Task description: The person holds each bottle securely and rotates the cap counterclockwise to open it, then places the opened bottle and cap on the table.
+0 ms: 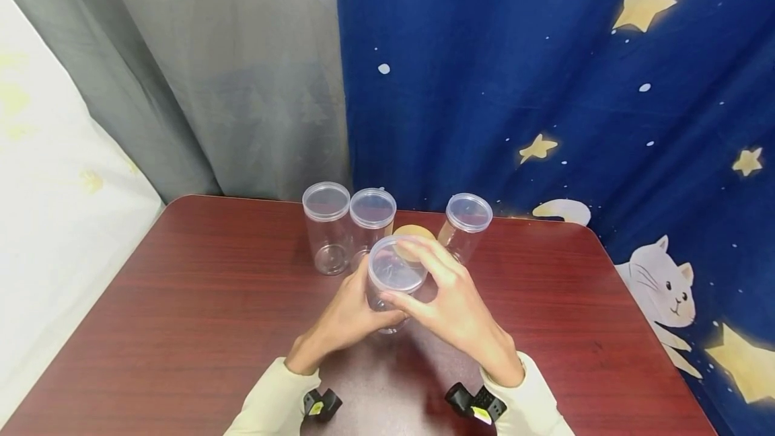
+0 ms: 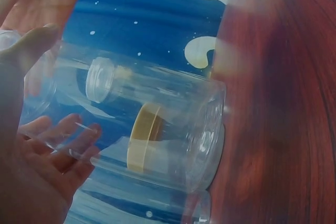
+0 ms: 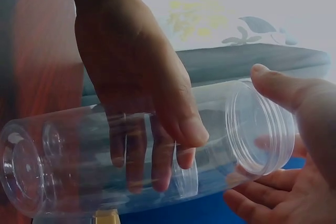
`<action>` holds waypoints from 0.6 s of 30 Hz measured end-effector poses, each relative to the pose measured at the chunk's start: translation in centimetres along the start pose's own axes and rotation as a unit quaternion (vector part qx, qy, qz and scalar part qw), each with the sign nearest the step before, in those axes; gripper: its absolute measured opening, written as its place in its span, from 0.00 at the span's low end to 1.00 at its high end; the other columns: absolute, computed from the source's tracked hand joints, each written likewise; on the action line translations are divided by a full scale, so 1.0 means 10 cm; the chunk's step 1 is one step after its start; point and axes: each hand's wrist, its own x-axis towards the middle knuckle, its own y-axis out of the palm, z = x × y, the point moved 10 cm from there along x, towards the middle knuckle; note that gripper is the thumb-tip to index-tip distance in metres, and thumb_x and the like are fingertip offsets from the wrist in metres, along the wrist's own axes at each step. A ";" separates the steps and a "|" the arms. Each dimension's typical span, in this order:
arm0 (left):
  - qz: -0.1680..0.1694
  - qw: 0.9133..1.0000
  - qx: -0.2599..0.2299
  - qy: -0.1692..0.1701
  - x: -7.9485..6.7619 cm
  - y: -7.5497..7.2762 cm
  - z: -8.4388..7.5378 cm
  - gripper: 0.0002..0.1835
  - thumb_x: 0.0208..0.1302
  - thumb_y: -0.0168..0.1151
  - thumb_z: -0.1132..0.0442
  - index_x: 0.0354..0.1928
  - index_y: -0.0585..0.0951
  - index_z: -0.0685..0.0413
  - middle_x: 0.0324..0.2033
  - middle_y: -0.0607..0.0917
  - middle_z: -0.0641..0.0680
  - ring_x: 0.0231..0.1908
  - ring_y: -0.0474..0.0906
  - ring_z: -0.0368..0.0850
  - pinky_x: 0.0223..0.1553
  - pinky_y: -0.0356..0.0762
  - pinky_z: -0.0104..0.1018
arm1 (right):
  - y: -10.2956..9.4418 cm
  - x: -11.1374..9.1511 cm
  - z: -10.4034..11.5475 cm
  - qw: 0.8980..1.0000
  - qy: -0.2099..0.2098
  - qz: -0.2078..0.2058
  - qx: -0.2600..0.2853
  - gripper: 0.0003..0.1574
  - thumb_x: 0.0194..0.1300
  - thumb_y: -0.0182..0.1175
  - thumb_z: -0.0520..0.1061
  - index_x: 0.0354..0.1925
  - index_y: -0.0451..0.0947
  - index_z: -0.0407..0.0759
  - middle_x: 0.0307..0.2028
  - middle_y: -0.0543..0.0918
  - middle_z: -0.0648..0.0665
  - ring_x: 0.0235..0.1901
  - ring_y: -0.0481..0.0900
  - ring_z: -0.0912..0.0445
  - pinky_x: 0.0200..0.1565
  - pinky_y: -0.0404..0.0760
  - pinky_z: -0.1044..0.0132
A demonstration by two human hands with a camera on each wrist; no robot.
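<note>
A clear plastic jar (image 1: pixel 389 323) with a translucent screw lid (image 1: pixel 396 268) stands upright on the table, held between both hands. My left hand (image 1: pixel 345 311) wraps around the jar's body, the thumb on the near side and the fingers behind. My right hand (image 1: pixel 454 301) grips the lid's rim, thumb near and fingers on the far side. In the right wrist view the left hand's fingers show through the clear wall of the jar (image 3: pixel 210 114), which has nothing visible inside. The right hand (image 3: pixel 299 129) curves around the lid end there.
Two similar lidded jars, one (image 1: pixel 327 204) at far left and one (image 1: pixel 373 210) beside it, stand behind the held jar. A jar with a yellow lid (image 1: pixel 414 230) is partly hidden by the right hand. Another clear-lidded jar (image 1: pixel 469 214) stands right, near the table's (image 1: pixel 545 288) back edge.
</note>
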 end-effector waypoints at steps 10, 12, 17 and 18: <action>0.022 0.999 -0.024 -0.010 0.00 0.02 0.01 0.51 0.46 0.80 0.48 0.71 0.62 0.42 0.55 0.80 0.44 0.53 0.77 0.39 0.57 0.76 0.44 | 0.02 0.03 -0.05 0.997 -0.017 0.042 0.069 0.41 0.52 0.77 0.47 0.62 0.74 0.46 0.61 0.76 0.48 0.61 0.73 0.55 0.64 0.69 0.67; 0.024 0.999 -0.024 -0.013 0.00 0.03 0.02 0.51 0.45 0.81 0.48 0.70 0.63 0.41 0.55 0.79 0.43 0.54 0.77 0.38 0.58 0.75 0.44 | 0.03 0.03 -0.06 0.996 -0.017 0.052 0.075 0.41 0.52 0.77 0.47 0.63 0.74 0.46 0.61 0.76 0.48 0.62 0.72 0.55 0.64 0.69 0.66; 0.034 0.999 -0.027 -0.018 0.00 0.05 0.04 0.51 0.45 0.81 0.49 0.70 0.62 0.37 0.54 0.79 0.40 0.54 0.77 0.36 0.59 0.74 0.43 | 0.03 0.03 -0.11 0.993 -0.010 0.079 0.086 0.42 0.51 0.78 0.47 0.63 0.74 0.47 0.62 0.75 0.50 0.62 0.72 0.56 0.64 0.70 0.65; 0.037 0.999 -0.029 -0.018 0.00 0.05 0.04 0.51 0.45 0.81 0.49 0.71 0.61 0.36 0.54 0.79 0.40 0.55 0.77 0.36 0.59 0.74 0.43 | 0.03 0.03 -0.12 0.992 -0.009 0.084 0.090 0.42 0.51 0.78 0.47 0.63 0.74 0.47 0.62 0.75 0.50 0.62 0.72 0.56 0.63 0.71 0.64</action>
